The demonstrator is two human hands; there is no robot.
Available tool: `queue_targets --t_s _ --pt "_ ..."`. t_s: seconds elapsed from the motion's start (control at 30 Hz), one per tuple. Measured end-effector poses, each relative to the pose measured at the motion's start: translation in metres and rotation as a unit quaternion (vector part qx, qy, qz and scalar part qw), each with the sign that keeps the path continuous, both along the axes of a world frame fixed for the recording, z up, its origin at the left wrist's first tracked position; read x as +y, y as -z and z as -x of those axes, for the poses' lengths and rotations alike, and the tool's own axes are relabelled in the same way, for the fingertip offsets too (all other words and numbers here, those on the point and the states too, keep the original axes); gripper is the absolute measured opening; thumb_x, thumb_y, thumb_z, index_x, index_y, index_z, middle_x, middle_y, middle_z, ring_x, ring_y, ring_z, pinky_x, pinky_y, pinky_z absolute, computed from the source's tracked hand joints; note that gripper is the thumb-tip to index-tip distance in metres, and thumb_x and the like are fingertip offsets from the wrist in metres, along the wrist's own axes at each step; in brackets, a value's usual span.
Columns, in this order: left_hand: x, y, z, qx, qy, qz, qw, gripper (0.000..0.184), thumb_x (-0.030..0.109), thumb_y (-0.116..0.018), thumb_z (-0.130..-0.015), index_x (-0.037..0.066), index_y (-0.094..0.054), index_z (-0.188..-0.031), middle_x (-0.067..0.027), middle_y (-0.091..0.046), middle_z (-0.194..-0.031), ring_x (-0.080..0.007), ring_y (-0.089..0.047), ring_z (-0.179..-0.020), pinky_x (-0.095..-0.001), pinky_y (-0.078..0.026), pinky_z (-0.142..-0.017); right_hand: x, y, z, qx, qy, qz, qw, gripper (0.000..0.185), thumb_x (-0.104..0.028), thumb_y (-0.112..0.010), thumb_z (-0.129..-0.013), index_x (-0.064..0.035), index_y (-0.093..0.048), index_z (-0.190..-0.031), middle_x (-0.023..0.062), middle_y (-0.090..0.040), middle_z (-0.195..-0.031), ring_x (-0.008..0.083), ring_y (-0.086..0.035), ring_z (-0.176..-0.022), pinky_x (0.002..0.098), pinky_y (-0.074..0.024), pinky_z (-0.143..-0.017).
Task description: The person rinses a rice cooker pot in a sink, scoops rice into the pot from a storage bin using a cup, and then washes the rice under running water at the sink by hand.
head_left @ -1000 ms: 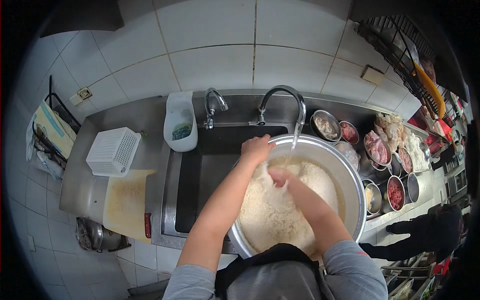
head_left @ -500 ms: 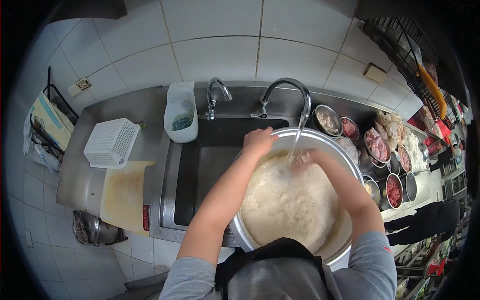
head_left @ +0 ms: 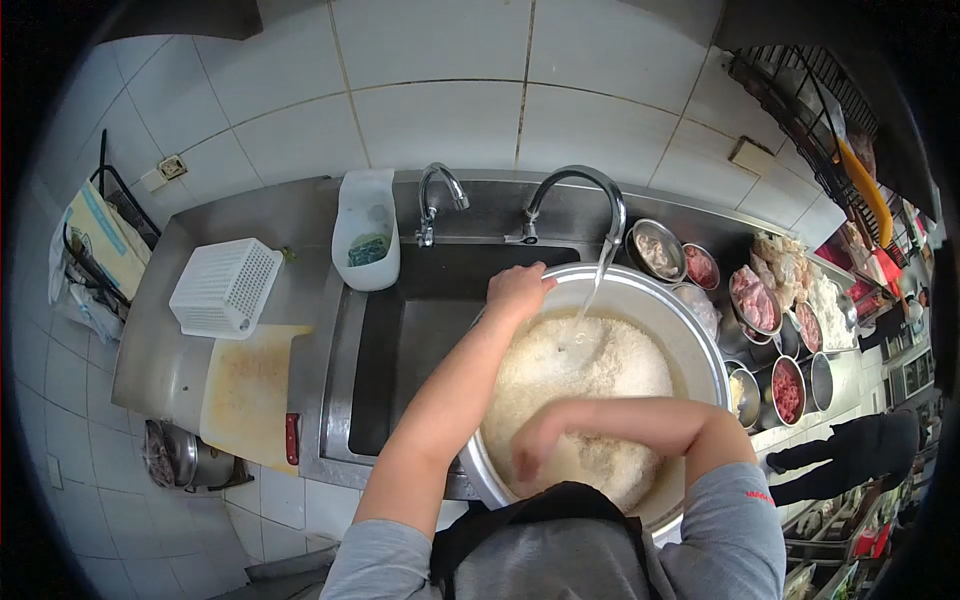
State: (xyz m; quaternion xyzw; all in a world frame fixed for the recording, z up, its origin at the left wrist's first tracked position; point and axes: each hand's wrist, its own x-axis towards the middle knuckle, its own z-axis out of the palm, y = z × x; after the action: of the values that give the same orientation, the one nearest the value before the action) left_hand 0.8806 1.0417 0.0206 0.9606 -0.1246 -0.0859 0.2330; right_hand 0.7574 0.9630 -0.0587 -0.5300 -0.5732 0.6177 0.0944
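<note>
A large metal basin [head_left: 712, 375] stands at the right side of the sink, holding white rice [head_left: 620, 360] in cloudy water. From the curved faucet [head_left: 585, 172] a stream of water runs into it. My left hand [head_left: 518, 292] is closed on the basin's upper left rim. Low in the basin, my right hand [head_left: 537, 445] is at the near left part of the rice; its fingers point down and are blurred, so their grip cannot be made out.
A second faucet [head_left: 428, 205] and a white container [head_left: 366, 235] are behind the sink [head_left: 400, 345]. Leftward are a white basket [head_left: 225, 288], a cutting board [head_left: 245, 395] and a red-handled knife [head_left: 292, 438]. Bowls of meat [head_left: 787, 390] stand right; a person [head_left: 850, 455] is beyond.
My right hand has moved from the far part of the rice, near the water stream, toward my body and to the left. My left hand stays on the rim.
</note>
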Motion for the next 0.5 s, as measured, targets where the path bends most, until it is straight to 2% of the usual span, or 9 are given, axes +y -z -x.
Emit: queue_targets --t_s 0.03,0.1,0.13,0.2,0.23,0.33,0.43,0.47,0.5 --pt "0.000 0.001 0.001 -0.010 -0.002 0.002 1.000 0.042 0.043 -0.044 -0.088 0.013 -0.052 -0.116 -0.0155 -0.060 -0.106 -0.0328 -0.056 -0.102 -0.0444 -0.044 -0.084 -0.015 -0.023 -0.022 0.059 0.099 0.107 0.988 0.028 -0.022 -0.056 -0.082 -0.0028 -0.064 -0.100 0.0107 -0.065 -0.099 0.0217 -0.060 -0.092 0.0306 -0.0446 -0.084" --pt "0.000 0.005 0.000 -0.031 -0.007 0.008 0.999 0.041 0.043 -0.045 -0.088 0.013 -0.052 -0.114 -0.0155 -0.060 -0.104 -0.0331 -0.056 -0.101 -0.0444 -0.044 -0.084 -0.054 -0.033 -0.080 0.080 0.291 0.051 0.952 0.030 -0.027 -0.057 -0.084 -0.0046 -0.065 -0.102 0.0104 -0.064 -0.102 0.0198 -0.062 -0.088 0.0293 -0.0463 -0.082" --pt "0.000 0.004 0.000 -0.031 -0.008 0.007 0.999 0.040 0.043 -0.045 -0.088 0.013 -0.053 -0.114 -0.0154 -0.061 -0.103 -0.0332 -0.056 -0.100 -0.0444 -0.044 -0.083 -0.071 -0.044 -0.102 0.089 0.409 -0.002 0.908 0.026 -0.026 -0.056 -0.085 -0.0044 -0.066 -0.097 0.0120 -0.065 -0.097 0.0202 -0.062 -0.083 0.0298 -0.0477 -0.079" --pt "-0.001 0.003 0.001 -0.029 -0.007 0.003 1.000 0.039 0.043 -0.045 -0.087 0.013 -0.053 -0.113 -0.0154 -0.061 -0.102 -0.0334 -0.057 -0.099 -0.0443 -0.045 -0.082 -0.093 -0.048 -0.122 0.135 0.599 -0.118 0.780 0.022 -0.023 -0.056 -0.086 -0.0032 -0.065 -0.085 0.0126 -0.065 -0.082 0.0202 -0.062 -0.071 0.0296 -0.0491 -0.070" --pt "-0.001 0.005 0.000 -0.025 -0.004 -0.001 1.000 0.039 0.042 -0.045 -0.087 0.014 -0.053 -0.113 -0.0153 -0.061 -0.102 -0.0335 -0.057 -0.098 -0.0444 -0.045 -0.082 -0.097 -0.045 -0.127 0.170 0.668 -0.178 0.702 0.023 -0.022 -0.056 -0.086 -0.0023 -0.064 -0.078 0.0117 -0.064 -0.072 0.0199 -0.061 -0.064 0.0288 -0.0491 -0.063" --pt "0.000 0.009 -0.005 -0.022 0.000 -0.010 1.000 0.038 0.042 -0.046 -0.087 0.015 -0.053 -0.113 -0.0151 -0.061 -0.101 -0.0337 -0.058 -0.096 -0.0445 -0.046 -0.080 -0.096 -0.034 -0.131 0.214 0.711 -0.251 0.621 0.024 -0.021 -0.055 -0.087 -0.0028 -0.059 -0.072 0.0074 -0.058 -0.062 0.0157 -0.055 -0.055 0.0250 -0.0438 -0.053" --pt "0.000 0.009 -0.004 -0.025 -0.001 -0.006 1.000 0.038 0.042 -0.046 -0.087 0.015 -0.053 -0.113 -0.0152 -0.061 -0.101 -0.0337 -0.058 -0.096 -0.0448 -0.046 -0.080 -0.086 -0.033 -0.125 0.189 0.750 -0.245 0.585 0.028 -0.026 -0.055 -0.087 -0.0034 -0.058 -0.070 0.0066 -0.054 -0.056 0.0138 -0.049 -0.048 0.0256 -0.0395 -0.050" --pt "0.000 0.008 -0.004 -0.025 -0.004 0.000 1.000 0.038 0.042 -0.045 -0.087 0.015 -0.053 -0.113 -0.0152 -0.061 -0.101 -0.0338 -0.058 -0.096 -0.0450 -0.046 -0.080 -0.084 -0.036 -0.123 -0.049 0.725 -0.182 0.662 0.030 -0.030 -0.055 -0.087 -0.0036 -0.062 -0.075 0.0084 -0.059 -0.062 0.0144 -0.053 -0.055 0.0282 -0.0434 -0.055" --pt "0.000 0.007 -0.003 -0.024 -0.006 0.006 1.000 0.038 0.042 -0.045 -0.087 0.015 -0.053 -0.113 -0.0152 -0.061 -0.101 -0.0339 -0.058 -0.096 -0.0451 -0.046 -0.080 -0.088 -0.033 -0.126 -0.128 0.686 -0.185 0.692 0.028 -0.030 -0.054 -0.087 -0.0044 -0.064 -0.079 0.0089 -0.061 -0.066 0.0166 -0.055 -0.058 0.0300 -0.0447 -0.058"
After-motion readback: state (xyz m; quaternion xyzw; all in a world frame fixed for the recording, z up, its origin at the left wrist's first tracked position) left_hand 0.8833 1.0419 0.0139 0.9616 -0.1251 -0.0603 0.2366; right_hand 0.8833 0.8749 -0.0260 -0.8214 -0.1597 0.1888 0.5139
